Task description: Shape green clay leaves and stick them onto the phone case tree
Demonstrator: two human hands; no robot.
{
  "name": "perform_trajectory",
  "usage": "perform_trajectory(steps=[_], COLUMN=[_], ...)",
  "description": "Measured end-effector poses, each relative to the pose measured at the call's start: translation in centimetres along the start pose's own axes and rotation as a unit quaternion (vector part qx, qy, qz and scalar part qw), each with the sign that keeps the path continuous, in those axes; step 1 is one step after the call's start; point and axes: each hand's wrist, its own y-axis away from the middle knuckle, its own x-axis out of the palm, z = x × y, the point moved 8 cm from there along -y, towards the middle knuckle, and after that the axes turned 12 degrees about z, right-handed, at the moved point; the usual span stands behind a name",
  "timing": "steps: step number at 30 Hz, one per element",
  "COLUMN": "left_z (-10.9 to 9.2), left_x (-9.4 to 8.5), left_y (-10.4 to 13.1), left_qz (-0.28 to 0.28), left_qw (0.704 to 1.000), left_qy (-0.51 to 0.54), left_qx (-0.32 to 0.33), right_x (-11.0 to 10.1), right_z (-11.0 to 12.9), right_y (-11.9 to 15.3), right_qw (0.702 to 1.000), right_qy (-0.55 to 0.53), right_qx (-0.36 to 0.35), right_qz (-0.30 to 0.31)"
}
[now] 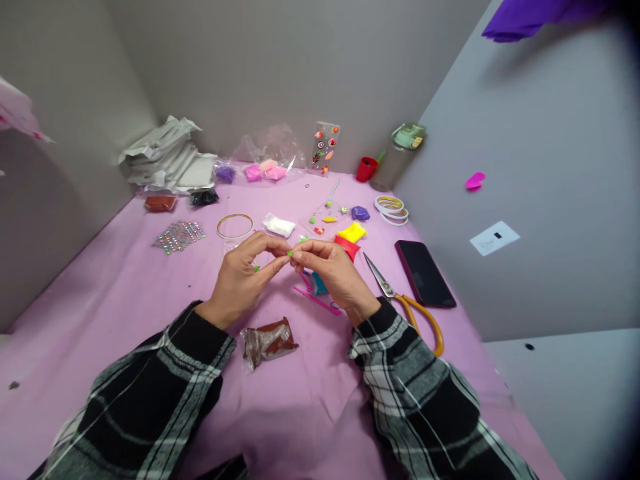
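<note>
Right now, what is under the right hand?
Poking out around the right hand are a teal packet, a bright pink strip and, beyond it, a red packet. The hand hides part of the teal and red packets; anything else beneath it cannot be seen.

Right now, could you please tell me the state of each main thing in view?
Left hand, fingers pinching a small green piece.
Right hand, fingers at the same green piece.
Scissors, lying down, blades look closed.
Phone, lying flat, screen dark.
Bottle, standing, lid on.
Brown packet, clear wrapping crumpled.
White packets, piled up.
</note>
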Motion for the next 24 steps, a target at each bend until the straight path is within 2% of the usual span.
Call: perform_trajectory(steps=[14, 18, 24], left_z=[0.2, 1.0, 1.9], left_x=[-0.1, 0.1, 0.4], left_y=[0.1, 0.0, 0.1], left_qz=[0.001, 0.006, 0.008], left_qw=[1.0, 0.998, 0.988], left_qy=[-0.007, 0.031, 0.119], left_qx=[-0.007, -0.05, -0.1], right_x=[0.2, -0.2, -0.1], right_z=[0.4, 0.5, 0.7], right_y=[0.0, 0.1, 0.1], right_qw=[1.0, 0.999, 0.999], right_qy=[0.006, 0.005, 0.015], right_qx=[-0.005, -0.018, -0.024], right_qz=[-0.006, -0.027, -0.02])
